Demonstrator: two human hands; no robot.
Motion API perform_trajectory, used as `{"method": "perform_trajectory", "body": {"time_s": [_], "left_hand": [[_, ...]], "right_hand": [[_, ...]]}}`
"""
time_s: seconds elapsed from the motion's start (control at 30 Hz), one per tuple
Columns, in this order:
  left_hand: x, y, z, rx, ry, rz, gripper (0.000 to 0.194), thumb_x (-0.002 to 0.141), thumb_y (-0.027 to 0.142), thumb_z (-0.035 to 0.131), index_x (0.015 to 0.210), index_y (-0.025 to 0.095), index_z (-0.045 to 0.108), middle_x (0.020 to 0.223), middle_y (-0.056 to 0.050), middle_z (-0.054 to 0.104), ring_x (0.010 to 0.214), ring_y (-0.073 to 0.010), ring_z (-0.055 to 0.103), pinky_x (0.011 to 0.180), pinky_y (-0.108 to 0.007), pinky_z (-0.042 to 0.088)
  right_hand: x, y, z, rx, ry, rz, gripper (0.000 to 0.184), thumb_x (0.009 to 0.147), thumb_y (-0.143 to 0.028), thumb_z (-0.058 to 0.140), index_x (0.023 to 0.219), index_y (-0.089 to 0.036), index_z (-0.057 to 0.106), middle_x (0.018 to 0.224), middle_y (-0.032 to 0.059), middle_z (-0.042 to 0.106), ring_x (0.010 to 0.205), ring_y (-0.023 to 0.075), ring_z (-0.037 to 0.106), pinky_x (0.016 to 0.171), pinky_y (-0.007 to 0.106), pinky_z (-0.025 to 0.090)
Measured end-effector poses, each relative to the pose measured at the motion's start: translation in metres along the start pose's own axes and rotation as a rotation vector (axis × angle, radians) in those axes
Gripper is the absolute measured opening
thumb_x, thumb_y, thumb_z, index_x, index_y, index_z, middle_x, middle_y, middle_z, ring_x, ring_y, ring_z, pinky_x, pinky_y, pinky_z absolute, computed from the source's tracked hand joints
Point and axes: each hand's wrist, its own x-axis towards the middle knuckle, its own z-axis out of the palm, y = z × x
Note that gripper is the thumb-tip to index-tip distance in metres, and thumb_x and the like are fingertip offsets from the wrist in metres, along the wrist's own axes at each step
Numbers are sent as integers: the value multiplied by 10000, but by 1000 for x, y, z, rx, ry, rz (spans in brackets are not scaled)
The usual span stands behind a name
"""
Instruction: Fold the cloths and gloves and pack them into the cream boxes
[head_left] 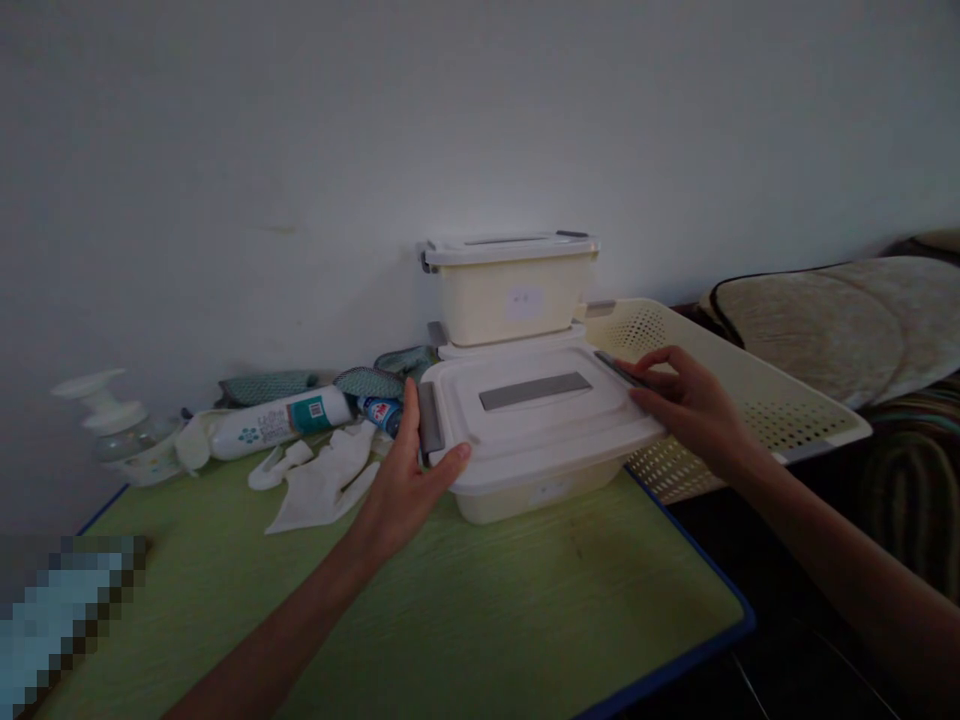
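A cream plastic storage box (532, 487) with a white lid (540, 425) stands on the green table. The lid has a grey strip in its middle and a grey latch at each end. My left hand (405, 480) grips the box's left end, thumb on the lid's corner and fingers beside the left latch (430, 418). At the opposite end, my right hand (682, 405) has its thumb and fingers closed on the right latch (619, 369). Both latches appear raised near lid level. Behind stands a second lidded box (510, 295), stacked on another white lid (510, 345).
Left of the box lie a white spray can (281, 422), crumpled white cloth or tissue (326, 485) and grey-green fabric (270, 387). A pump bottle (131, 440) stands farther left. A cream perforated basket (757, 385) sits to the right, beside a cushion (840, 320). The green table (480, 620) has a blue edge.
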Motion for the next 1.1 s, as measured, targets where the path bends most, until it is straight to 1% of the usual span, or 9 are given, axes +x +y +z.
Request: {"method": "perform_trajectory", "body": {"time_s": [0.2,0.37,0.53,0.63,0.7,0.83,0.9,1.0,1.1], "left_hand": [[-1,-1,3,-50,31,3,916,758,367,597,1456,200,28,1516,-57,206,1394,-235,115,1110,-357,229],[-2,-2,7,-71,77,31,851,769,330,581,1453,208,90,1526,-41,166,1395,-221,117,1112,-350,218],[2,-8,6,-113,70,38,870,733,330,624,1444,234,131,1523,-47,188,1393,-236,136,1116,-368,207],[5,-13,4,-131,79,33,902,696,344,665,1431,235,153,1512,-77,214,1385,-253,173,1109,-384,217],[10,-12,1,-130,97,43,953,646,349,710,1416,222,163,1494,-117,241,1369,-270,223,1099,-394,235],[28,1,-9,-112,131,9,1083,519,347,794,1385,215,157,1394,-180,361,1312,-301,331,1059,-434,283],[44,11,-12,-122,148,-37,1090,513,341,805,1380,206,158,1402,-208,323,1328,-304,297,1053,-428,283],[69,19,-11,-86,191,-87,1085,499,317,828,1373,211,193,1445,-213,256,1345,-319,259,1065,-432,252],[89,14,-6,-69,207,-133,1066,490,276,834,1372,209,240,1470,-193,237,1355,-330,232,1078,-444,227]], "right_hand": [[-2,-5,3,-30,6,-11,240,609,-332,613,755,-237,447,1075,74,683,499,121,504,403,233,287],[-3,-5,2,-52,3,-29,216,625,-315,597,762,-239,448,1114,96,663,663,194,603,430,249,347],[0,-1,0,-96,-8,-75,185,652,-297,578,784,-244,459,1088,105,661,927,269,623,612,344,480],[2,0,-3,-104,-15,-98,188,654,-270,570,795,-239,450,1120,123,638,1034,284,592,764,415,487],[4,-1,-7,-95,-41,-82,224,647,-245,579,816,-239,434,1128,124,635,1023,282,600,795,443,488],[19,-12,-12,-143,-106,-36,304,626,-187,617,843,-243,411,967,102,686,897,269,644,771,449,510],[34,-16,-10,-221,-86,-25,269,671,-204,597,873,-235,422,871,97,687,837,268,653,742,451,517],[62,-16,1,-315,-38,-35,269,689,-212,601,926,-211,473,960,129,663,896,288,636,768,461,506],[86,-9,16,-339,-35,-45,316,707,-280,626,991,-190,519,1104,161,619,1037,332,579,866,499,449]]}}
